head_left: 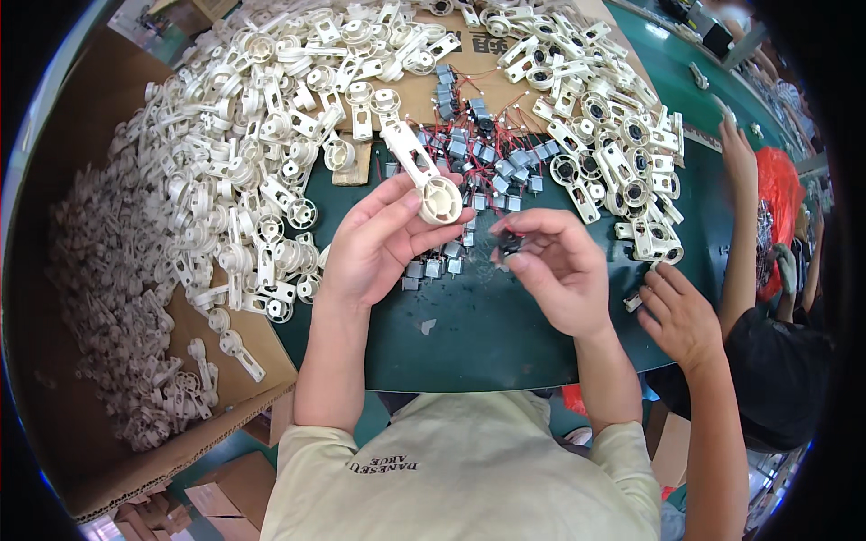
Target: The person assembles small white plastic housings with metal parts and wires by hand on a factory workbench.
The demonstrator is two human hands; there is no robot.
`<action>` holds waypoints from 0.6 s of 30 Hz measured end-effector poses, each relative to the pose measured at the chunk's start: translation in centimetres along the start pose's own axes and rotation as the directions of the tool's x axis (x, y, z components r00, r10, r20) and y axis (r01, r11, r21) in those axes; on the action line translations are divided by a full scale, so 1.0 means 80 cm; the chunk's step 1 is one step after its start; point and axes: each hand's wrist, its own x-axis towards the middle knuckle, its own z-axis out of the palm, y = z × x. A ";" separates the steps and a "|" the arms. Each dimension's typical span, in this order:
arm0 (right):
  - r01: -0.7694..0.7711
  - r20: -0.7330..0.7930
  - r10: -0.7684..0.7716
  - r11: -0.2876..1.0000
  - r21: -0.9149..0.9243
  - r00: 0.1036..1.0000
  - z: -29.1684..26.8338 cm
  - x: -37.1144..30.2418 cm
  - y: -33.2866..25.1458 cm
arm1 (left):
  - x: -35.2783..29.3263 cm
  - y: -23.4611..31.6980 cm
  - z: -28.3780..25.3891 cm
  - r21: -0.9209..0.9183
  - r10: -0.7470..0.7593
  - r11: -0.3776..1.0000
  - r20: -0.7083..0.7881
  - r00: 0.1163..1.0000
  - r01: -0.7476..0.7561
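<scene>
white plastic part (441, 200), held in half-curled left hand (372, 242), small dark piece (510, 241), pinched in curled right hand (566, 272)

Bare left hand (372, 236) mid-frame holds cream plastic ring-ended arm (440, 200), slanted toward 11 o'clock. Bare right hand (564, 270), 4 o'clock of it, pinches small black part (511, 242). Silver-grey boxy motors with red wires (519, 159) at 12–1 o'clock. Cream plastic pieces (244, 171) heaped 9–11 o'clock. Co-worker's bare hand (683, 320) at 3–4 o'clock.
</scene>
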 end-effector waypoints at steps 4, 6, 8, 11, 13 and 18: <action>-0.047 0.047 0.058 0.979 -0.198 0.997 0.003 0.000 -0.002 | 0.000 -0.008 -0.002 0.037 0.035 0.999 0.016 0.999 -0.036; -0.066 0.109 0.101 0.955 -0.289 0.989 0.002 0.001 -0.006 | 0.000 -0.008 -0.003 0.029 0.048 0.998 0.013 0.999 -0.049; -0.086 0.091 0.119 0.948 -0.306 0.989 0.004 0.001 -0.007 | 0.000 -0.008 -0.003 0.039 0.070 0.997 0.016 0.997 -0.071; -0.057 -0.026 0.052 0.963 -0.263 0.998 0.007 0.001 0.004 | 0.000 -0.007 0.000 0.095 0.059 0.993 0.039 0.997 -0.062; -0.091 -0.043 0.082 0.960 -0.266 0.996 0.008 0.001 0.002 | 0.000 -0.010 0.002 0.138 0.037 0.989 0.047 0.998 -0.043; -0.231 -0.088 0.216 0.943 -0.241 0.972 0.008 0.004 -0.001 | -0.004 -0.022 -0.002 0.335 -0.001 0.942 0.036 0.999 -0.011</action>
